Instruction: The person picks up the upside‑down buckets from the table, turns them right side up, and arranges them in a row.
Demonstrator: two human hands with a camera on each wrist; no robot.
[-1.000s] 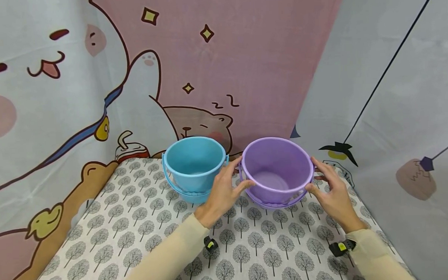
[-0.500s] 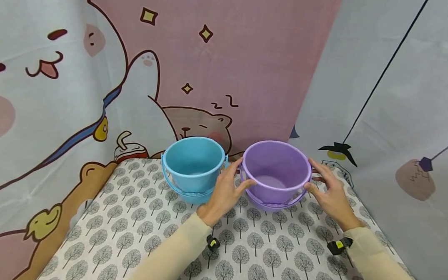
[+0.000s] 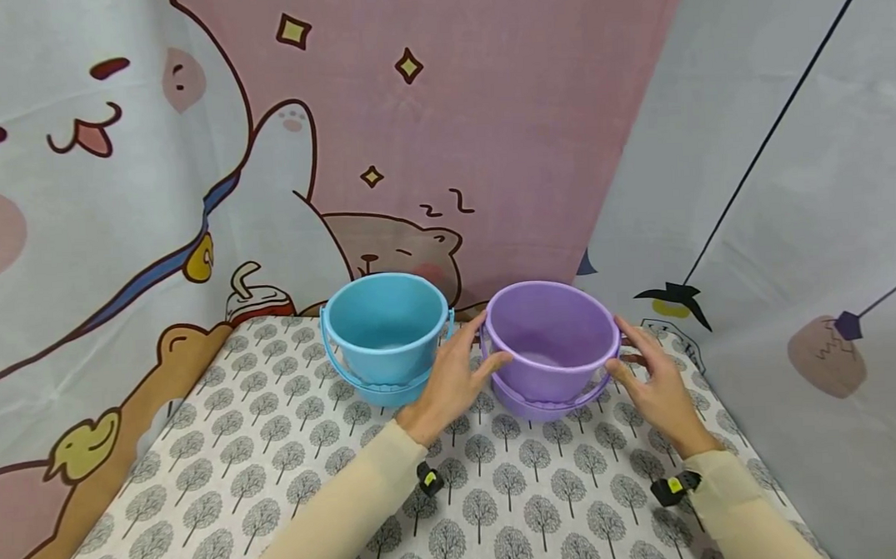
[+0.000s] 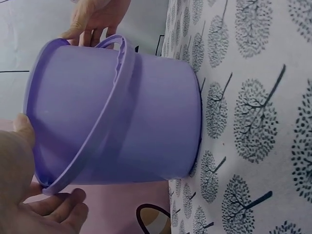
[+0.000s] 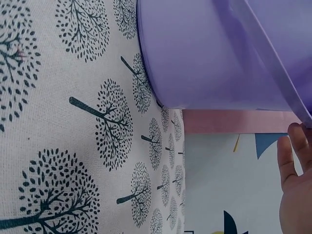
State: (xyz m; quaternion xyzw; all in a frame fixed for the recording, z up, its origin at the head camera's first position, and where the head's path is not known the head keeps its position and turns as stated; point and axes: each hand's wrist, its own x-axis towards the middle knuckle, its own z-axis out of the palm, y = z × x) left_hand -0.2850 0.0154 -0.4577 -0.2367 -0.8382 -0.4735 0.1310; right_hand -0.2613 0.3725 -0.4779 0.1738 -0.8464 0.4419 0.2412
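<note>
A purple bucket (image 3: 544, 382) stands upright at the back right of the table, its bottom right at the cloth in the left wrist view. Its handle (image 4: 100, 124) hangs down across the front wall. My left hand (image 3: 448, 384) holds the left side of the rim, thumb at the edge and fingers beside the handle's end. On the opposite side, my right hand (image 3: 659, 391) grips the rim with the thumb in front; its other fingers are partly hidden behind the bucket. Just left of my left hand is a light blue bucket (image 3: 384, 366), upright, with its handle lowered in front.
A white cloth (image 3: 443, 513) printed with grey trees covers the table. Behind it hangs a pink and white curtain (image 3: 516, 126) with cartoon animals. The curtain's grey-white side (image 3: 777, 240) runs along the table's right edge.
The purple bucket has come down slightly, with both hands still on its rim. The blue bucket has stayed in place; the whole head view has shifted a little left.
</note>
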